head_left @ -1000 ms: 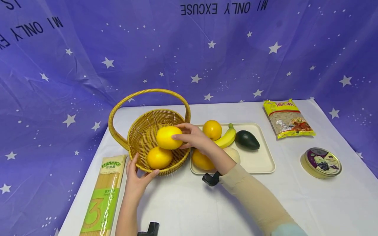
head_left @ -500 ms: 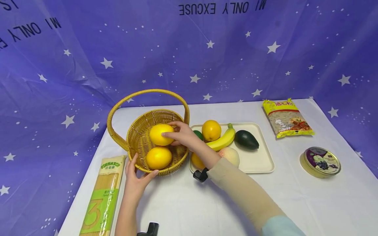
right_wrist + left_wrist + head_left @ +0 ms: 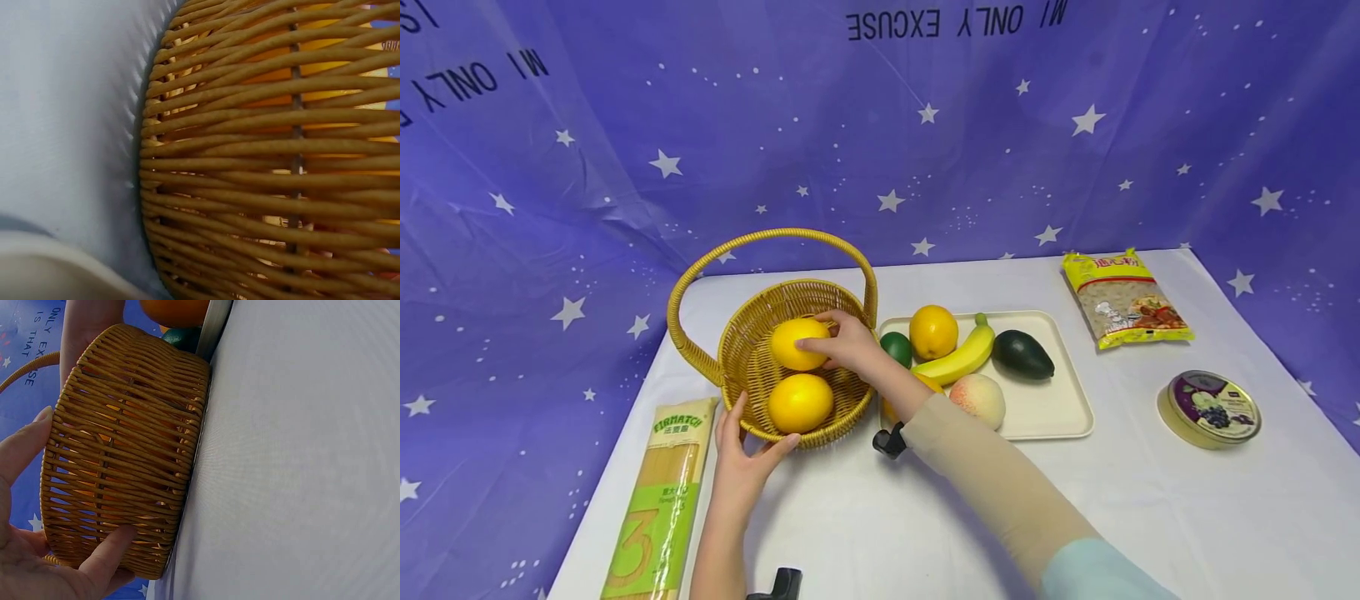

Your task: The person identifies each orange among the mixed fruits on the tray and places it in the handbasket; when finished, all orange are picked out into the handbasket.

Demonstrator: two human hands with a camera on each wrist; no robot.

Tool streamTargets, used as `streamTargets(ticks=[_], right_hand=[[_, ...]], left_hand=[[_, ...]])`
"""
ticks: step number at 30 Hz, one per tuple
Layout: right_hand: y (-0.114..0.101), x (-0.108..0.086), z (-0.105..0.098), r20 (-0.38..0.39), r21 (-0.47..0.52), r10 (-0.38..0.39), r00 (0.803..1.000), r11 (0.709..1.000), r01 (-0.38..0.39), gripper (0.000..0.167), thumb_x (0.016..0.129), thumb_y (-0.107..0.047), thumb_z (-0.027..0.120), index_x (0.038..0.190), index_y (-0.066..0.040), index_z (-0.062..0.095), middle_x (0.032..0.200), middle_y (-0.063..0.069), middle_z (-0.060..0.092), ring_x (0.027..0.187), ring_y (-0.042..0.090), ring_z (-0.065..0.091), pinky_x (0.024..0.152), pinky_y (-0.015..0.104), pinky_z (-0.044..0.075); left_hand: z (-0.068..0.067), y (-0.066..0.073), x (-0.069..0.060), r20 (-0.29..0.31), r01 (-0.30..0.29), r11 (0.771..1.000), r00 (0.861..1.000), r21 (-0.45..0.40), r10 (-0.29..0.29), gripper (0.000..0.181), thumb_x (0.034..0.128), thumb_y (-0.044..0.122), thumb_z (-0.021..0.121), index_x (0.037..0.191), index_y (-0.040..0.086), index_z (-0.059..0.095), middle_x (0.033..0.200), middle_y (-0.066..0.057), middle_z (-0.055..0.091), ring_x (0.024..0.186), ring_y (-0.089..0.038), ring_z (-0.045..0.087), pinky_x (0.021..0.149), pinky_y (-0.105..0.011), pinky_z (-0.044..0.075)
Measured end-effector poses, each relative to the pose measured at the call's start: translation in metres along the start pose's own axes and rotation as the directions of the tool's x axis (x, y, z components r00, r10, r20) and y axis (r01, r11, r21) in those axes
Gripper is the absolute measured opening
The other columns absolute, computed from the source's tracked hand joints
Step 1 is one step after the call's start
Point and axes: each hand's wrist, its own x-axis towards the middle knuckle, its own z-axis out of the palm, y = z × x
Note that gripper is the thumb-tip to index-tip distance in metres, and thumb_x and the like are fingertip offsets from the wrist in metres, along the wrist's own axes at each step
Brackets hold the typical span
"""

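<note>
My right hand (image 3: 850,343) pinches a yellow lemon (image 3: 797,344) low inside the wicker basket (image 3: 741,350); part of the lemon is covered by the fingers. A second yellow lemon (image 3: 801,403) lies in front of it in the basket. At the basket's near left side, my left hand (image 3: 747,467) holds the rim and wall. The left wrist view has its fingers (image 3: 112,553) against the outer weave of the basket (image 3: 125,444). Only the basket's wall (image 3: 269,150) fills most of the right wrist view; the right hand's grip is hidden there.
A cream tray (image 3: 1071,408) to the right bears an orange (image 3: 933,332), a banana (image 3: 958,357), an avocado (image 3: 1023,355), a peach (image 3: 978,400), a green fruit (image 3: 896,348) and a partly hidden orange-yellow fruit. Spaghetti (image 3: 658,500), a pasta bag (image 3: 1126,300) and a tin (image 3: 1210,410) lie around.
My right hand has moved left and down into the basket with the lemon, from above the other lemon to behind it. The left hand stays at the basket.
</note>
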Motion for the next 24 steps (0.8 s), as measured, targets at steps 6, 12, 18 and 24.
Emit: streamTargets(ticks=[6, 12, 18, 24], right_hand=[[0.003, 0.003, 0.004, 0.018, -0.026, 0.009, 1.000, 1.000, -0.008, 0.064, 0.082, -0.028, 0.079, 0.136, -0.010, 0.051, 0.109, 0.013, 0.058, 0.088, 0.021, 0.063, 0.073, 0.040, 0.059], [0.006, 0.005, 0.008, 0.037, -0.058, 0.031, 0.999, 0.998, -0.029, 0.065, 0.083, -0.028, 0.078, 0.138, -0.008, 0.049, 0.114, 0.015, 0.057, 0.090, 0.021, 0.062, 0.073, 0.040, 0.059], [0.008, 0.007, 0.011, 0.063, -0.067, 0.036, 0.997, 0.997, -0.031, 0.064, 0.082, -0.026, 0.079, 0.136, -0.008, 0.051, 0.114, 0.014, 0.057, 0.088, 0.021, 0.063, 0.069, 0.036, 0.060], [0.008, 0.006, 0.014, 0.089, -0.111, 0.029, 0.996, 0.994, -0.019, 0.064, 0.082, -0.027, 0.079, 0.137, -0.009, 0.051, 0.114, 0.014, 0.057, 0.082, 0.020, 0.064, 0.065, 0.033, 0.059]], left_hand=[[0.000, -0.001, 0.000, -0.001, 0.007, 1.000, 1.000, -0.005, -0.007, 0.104, 0.0817, 0.017, 0.079, 0.156, 0.019, 0.007, 0.158, -0.005, -0.009, 0.145, -0.029, 0.008, 0.107, -0.046, 0.036], [0.001, -0.003, 0.001, -0.003, -0.005, 1.000, 1.000, 0.000, 0.005, 0.103, 0.0818, 0.017, 0.079, 0.156, 0.019, 0.008, 0.158, -0.006, -0.008, 0.145, -0.030, 0.008, 0.107, -0.046, 0.036], [0.001, -0.003, 0.001, -0.003, 0.006, 1.000, 1.000, 0.006, -0.006, 0.103, 0.0816, 0.018, 0.079, 0.156, 0.020, 0.008, 0.158, -0.004, -0.009, 0.145, -0.030, 0.007, 0.108, -0.047, 0.035], [0.000, -0.003, 0.001, -0.003, 0.011, 1.000, 1.000, 0.006, -0.011, 0.104, 0.0815, 0.018, 0.079, 0.156, 0.020, 0.008, 0.158, -0.004, -0.010, 0.145, -0.029, 0.007, 0.107, -0.046, 0.036]])
